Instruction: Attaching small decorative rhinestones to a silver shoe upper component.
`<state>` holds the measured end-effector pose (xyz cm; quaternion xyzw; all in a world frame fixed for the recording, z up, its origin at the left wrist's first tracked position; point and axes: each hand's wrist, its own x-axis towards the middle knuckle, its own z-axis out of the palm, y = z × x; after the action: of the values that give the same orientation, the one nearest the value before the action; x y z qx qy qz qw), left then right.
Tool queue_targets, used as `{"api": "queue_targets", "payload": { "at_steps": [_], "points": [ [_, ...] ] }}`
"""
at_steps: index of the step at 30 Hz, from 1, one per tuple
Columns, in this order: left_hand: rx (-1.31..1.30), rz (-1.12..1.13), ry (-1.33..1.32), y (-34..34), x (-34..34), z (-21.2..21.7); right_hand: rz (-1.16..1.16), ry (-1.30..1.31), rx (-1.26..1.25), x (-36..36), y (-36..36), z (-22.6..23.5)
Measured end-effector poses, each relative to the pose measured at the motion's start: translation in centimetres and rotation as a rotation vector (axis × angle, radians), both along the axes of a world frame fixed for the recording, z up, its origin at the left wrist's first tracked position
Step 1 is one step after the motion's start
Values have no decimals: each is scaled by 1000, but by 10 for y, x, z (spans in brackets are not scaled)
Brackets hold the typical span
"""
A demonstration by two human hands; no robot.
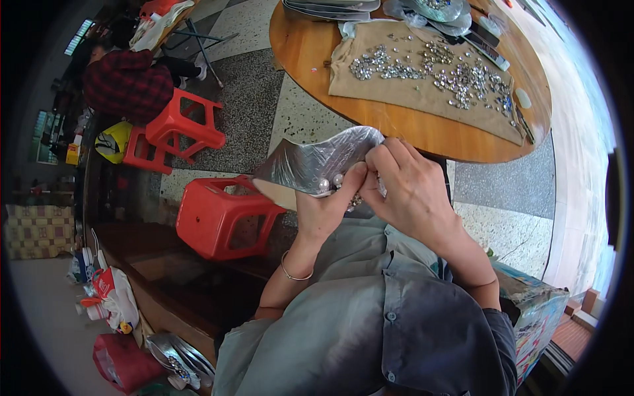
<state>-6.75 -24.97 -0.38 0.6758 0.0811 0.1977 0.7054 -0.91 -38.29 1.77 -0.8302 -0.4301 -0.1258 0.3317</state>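
A curved, shiny silver sheet piece (317,155) with a pale underside is up in front of my chest, off the table. My left hand (327,211) grips its near edge, thumb on top and fingers underneath. Two large white pearl beads (330,182) sit on the piece beside that thumb, and clear gems (354,202) cluster at the edge below it. My right hand (406,185) is closed in a pinch at the right end of the piece, close to the left thumb. Whatever its fingertips hold is hidden.
Ahead, a round wooden table (304,56) bears a tan cloth (370,92) with scattered clear gems (465,82). Silver pieces (337,8) are stacked at its far side. Red stools (211,218) stand left, where a person in a checked shirt (129,82) sits. A box (528,307) is at my right.
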Motion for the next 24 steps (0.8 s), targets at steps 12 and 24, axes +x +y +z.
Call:
{"api": "queue_targets", "payload": {
  "at_steps": [12,24],
  "points": [
    [-568,-193,217,12,5,-1,-55,800,820,44,-50,-18],
    [-572,-227,211,17,2,15,424,1271,1037,42,-73,-27]
  ]
}}
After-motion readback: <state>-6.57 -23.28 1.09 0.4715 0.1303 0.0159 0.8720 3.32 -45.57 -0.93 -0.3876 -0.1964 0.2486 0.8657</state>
